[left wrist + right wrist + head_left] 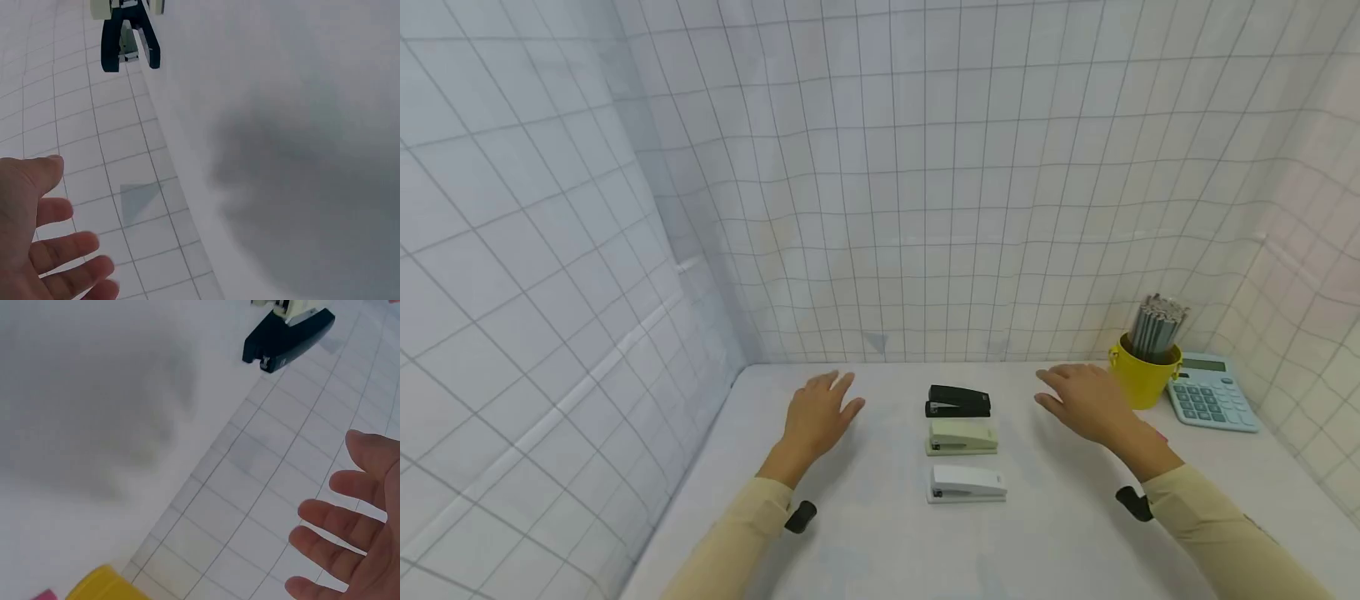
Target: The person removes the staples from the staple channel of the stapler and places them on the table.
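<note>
Three staplers lie in a column at the middle of the table: a black stapler (958,402) at the back, a pale green stapler (962,437) in the middle and a white stapler (967,484) in front. To their left, my left hand (817,417) hovers over the table with fingers loosely spread, holding nothing. On the other side, my right hand (1084,402) is held over the table, also with nothing in it. Both wrist views show relaxed, parted fingers. The black stapler (289,339) appears at the top of the right wrist view.
A yellow bucket (1138,379) full of thin grey sticks (1156,327) stands at the back right, just beyond my right hand. Beside it lies a light blue calculator (1213,400). White grid-patterned cloth (925,208) hangs behind and along both sides of the white table (895,542).
</note>
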A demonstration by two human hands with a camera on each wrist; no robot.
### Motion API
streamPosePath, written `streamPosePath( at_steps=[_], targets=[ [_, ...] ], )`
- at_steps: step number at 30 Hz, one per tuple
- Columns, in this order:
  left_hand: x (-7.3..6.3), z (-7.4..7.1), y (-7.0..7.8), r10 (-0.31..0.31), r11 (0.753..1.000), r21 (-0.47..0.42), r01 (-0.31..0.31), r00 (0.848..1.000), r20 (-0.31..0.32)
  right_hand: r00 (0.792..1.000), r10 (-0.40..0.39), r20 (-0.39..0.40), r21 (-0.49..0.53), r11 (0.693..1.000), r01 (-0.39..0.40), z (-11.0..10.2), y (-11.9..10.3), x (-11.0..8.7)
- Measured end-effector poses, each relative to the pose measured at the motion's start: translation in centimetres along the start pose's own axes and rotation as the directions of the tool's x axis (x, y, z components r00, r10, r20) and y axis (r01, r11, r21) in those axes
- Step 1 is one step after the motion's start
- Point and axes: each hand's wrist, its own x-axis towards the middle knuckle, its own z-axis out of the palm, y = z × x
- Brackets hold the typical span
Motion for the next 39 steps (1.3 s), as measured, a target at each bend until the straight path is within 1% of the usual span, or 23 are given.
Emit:
streamPosePath(
  at_steps=[2,3,4,5,6,7,9,10,12,13,14,15,17,18,20,23,26,30,33,35,37,39],
  targets=[
    [0.0,0.2,0.6,-0.003,0.994,-0.108,0.005,1.0,0.013,0.999,-0.028,0.023,0.049,0.998,0.027,0.4,-0.9,0.4],
    [0.1,0.4,0.9,-0.017,0.985,-0.169,0.022,0.999,0.03,0.999,-0.044,0.031,0.069,0.997,0.042,0.6,-1.3,0.7],
    [0.3,0.6,1.2,-0.033,0.971,-0.237,0.044,0.998,0.048,0.998,-0.053,0.036,0.093,0.994,0.05,0.8,-1.8,1.1],
    [0.6,0.8,1.6,-0.057,0.95,-0.302,0.075,0.996,0.069,0.997,-0.062,0.037,0.116,0.992,0.058,1.0,-2.3,1.5],
    [1.1,1.3,1.9,-0.076,0.927,-0.36,0.102,0.993,0.086,0.997,-0.071,0.034,0.134,0.989,0.066,1.3,-2.7,2.0],
    [1.5,1.8,2.3,-0.095,0.898,-0.421,0.13,0.99,0.103,0.996,-0.081,0.027,0.151,0.986,0.076,1.6,-3.2,2.6],
    [2.4,2.9,3.0,-0.14,0.82,-0.536,0.2,0.978,0.152,0.995,-0.098,0.024,0.188,0.978,0.091,2.2,-4.2,3.8],
    [3.0,3.6,3.4,-0.153,0.784,-0.578,0.227,0.973,0.174,0.995,-0.1,0.03,0.202,0.975,0.092,2.5,-4.6,4.4],
    [3.9,5.1,4.1,-0.175,0.724,-0.629,0.283,0.957,0.23,0.992,-0.106,0.061,0.235,0.968,0.089,3.2,-5.6,5.7],
    [4.2,5.8,4.5,-0.181,0.698,-0.644,0.312,0.948,0.262,0.991,-0.106,0.083,0.251,0.964,0.082,3.5,-6.1,6.4],
    [4.5,6.4,4.9,-0.185,0.68,-0.651,0.338,0.938,0.293,0.989,-0.106,0.107,0.262,0.962,0.075,3.9,-6.5,6.9],
    [4.8,7.0,5.2,-0.184,0.668,-0.655,0.355,0.931,0.316,0.986,-0.105,0.132,0.273,0.96,0.066,4.2,-7.0,7.5],
    [5.2,7.9,5.9,-0.174,0.662,-0.653,0.368,0.923,0.344,0.979,-0.103,0.176,0.287,0.957,0.049,4.8,-7.8,8.5],
    [5.4,8.2,6.1,-0.167,0.662,-0.654,0.365,0.923,0.347,0.976,-0.101,0.192,0.291,0.956,0.041,5.0,-8.2,9.0],
    [5.8,8.6,6.6,-0.153,0.674,-0.652,0.349,0.928,0.339,0.972,-0.099,0.215,0.292,0.956,0.033,5.3,-8.8,9.9],
    [6.2,9.0,7.1,-0.139,0.701,-0.639,0.317,0.939,0.313,0.964,-0.107,0.241,0.298,0.954,0.032,5.5,-9.6,10.9],
    [6.4,9.3,7.4,-0.136,0.733,-0.612,0.297,0.946,0.295,0.962,-0.137,0.238,0.305,0.95,0.06,5.7,-10.3,11.7],
    [6.4,9.7,7.8,-0.126,0.782,-0.562,0.27,0.951,0.282,0.959,-0.165,0.232,0.314,0.945,0.087,6.1,-11.0,12.1],
    [6.4,9.8,8.1,-0.113,0.815,-0.529,0.236,0.96,0.255,0.958,-0.176,0.225,0.313,0.945,0.1,6.5,-11.4,12.3],
    [6.3,9.9,8.1,-0.106,0.827,-0.518,0.22,0.965,0.241,0.96,-0.178,0.214,0.307,0.946,0.107,6.7,-11.6,12.3],
    [6.2,9.9,8.2,-0.104,0.833,-0.51,0.215,0.966,0.237,0.962,-0.18,0.206,0.304,0.946,0.112,6.9,-11.6,12.3],
    [6.2,9.8,8.2,-0.111,0.838,-0.496,0.225,0.962,0.248,0.963,-0.175,0.204,0.308,0.945,0.106,6.8,-11.6,12.4]
  ],
)
